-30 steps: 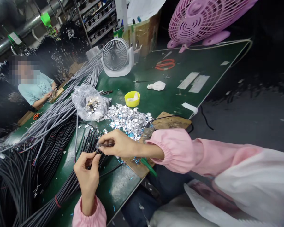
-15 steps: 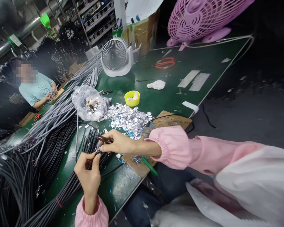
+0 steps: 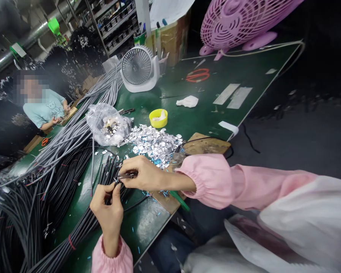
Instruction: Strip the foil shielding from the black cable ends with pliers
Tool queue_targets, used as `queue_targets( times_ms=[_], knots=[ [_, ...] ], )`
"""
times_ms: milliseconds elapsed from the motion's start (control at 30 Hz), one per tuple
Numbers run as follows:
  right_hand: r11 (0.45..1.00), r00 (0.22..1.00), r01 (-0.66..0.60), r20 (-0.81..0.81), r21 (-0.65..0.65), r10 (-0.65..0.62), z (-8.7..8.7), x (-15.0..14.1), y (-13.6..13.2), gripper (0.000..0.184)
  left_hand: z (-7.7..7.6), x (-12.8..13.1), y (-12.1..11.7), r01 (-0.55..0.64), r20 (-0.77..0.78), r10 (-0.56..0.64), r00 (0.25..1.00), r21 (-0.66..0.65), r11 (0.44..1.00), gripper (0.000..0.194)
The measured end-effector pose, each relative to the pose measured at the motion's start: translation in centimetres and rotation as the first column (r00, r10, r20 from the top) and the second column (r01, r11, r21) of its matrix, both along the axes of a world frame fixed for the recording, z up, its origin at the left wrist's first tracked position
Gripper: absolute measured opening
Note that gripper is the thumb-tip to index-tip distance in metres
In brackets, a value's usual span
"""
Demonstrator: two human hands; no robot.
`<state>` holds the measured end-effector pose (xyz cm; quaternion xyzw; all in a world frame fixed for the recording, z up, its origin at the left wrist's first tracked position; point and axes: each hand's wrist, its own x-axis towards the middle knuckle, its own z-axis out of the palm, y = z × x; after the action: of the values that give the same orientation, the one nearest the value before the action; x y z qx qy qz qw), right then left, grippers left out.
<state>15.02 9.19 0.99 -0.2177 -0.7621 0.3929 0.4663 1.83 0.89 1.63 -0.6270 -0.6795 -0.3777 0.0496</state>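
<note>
My left hand [image 3: 109, 206] pinches the end of a black cable between thumb and forefinger. Its stripped tip [image 3: 116, 181] pokes up, with pale bits of wire or foil. In my right hand [image 3: 144, 173] is a small dark two-bladed metal tool [image 3: 127, 174], its points right at that tip. Whether the blades touch the wires is too small to tell. Below and behind the hands runs a bundle of black cables [image 3: 74, 231], tied with a red band [image 3: 71, 242].
A heap of foil scraps [image 3: 156, 144] lies beyond my right hand, near a plastic bag [image 3: 109, 127] and a yellow dish [image 3: 158, 123]. Grey cables [image 3: 71, 140] cross the green table [image 3: 196, 117]. A white fan [image 3: 139, 70] stands behind. A co-worker [image 3: 45, 110] sits far left.
The tool in my right hand has turned and dropped slightly, its points now at the cable tip. My left hand has shifted very little, still pinching the cable.
</note>
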Motion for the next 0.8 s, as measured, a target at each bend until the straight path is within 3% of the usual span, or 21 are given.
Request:
queue_targets(
  times_ms=[300, 600, 667, 733, 800],
  knots=[
    [1.000, 1.000, 0.008, -0.016, -0.014, -0.008, -0.1, -0.2, 0.1, 0.008, -0.1, 0.2, 0.0, 0.036, -0.142, -0.026, 0.989, 0.066, 0.997, 0.020],
    [0.991, 1.000, 0.019, 0.014, -0.135, -0.018, 0.2, -0.3, -0.2, 0.009, -0.4, 0.5, 0.0, 0.021, -0.148, -0.006, 0.989, 0.097, 0.995, 0.020],
    [0.977, 1.000, 0.007, 0.015, -0.215, -0.003, 0.2, -0.4, 0.0, 0.008, -0.5, 0.3, 0.1, 0.025, -0.145, -0.013, 0.989, 0.083, 0.996, 0.020],
    [0.897, 0.998, -0.047, 0.025, -0.440, 0.065, 0.3, -0.4, 0.3, 0.010, -0.6, -0.1, 0.1, 0.048, -0.136, -0.042, 0.990, 0.044, 0.998, 0.020],
    [0.696, 0.979, -0.141, 0.004, -0.704, 0.203, 0.7, -0.4, 0.6, 0.014, -0.6, -0.6, 0.1, 0.105, -0.112, -0.107, 0.988, -0.019, 0.994, 0.020]
  ],
)
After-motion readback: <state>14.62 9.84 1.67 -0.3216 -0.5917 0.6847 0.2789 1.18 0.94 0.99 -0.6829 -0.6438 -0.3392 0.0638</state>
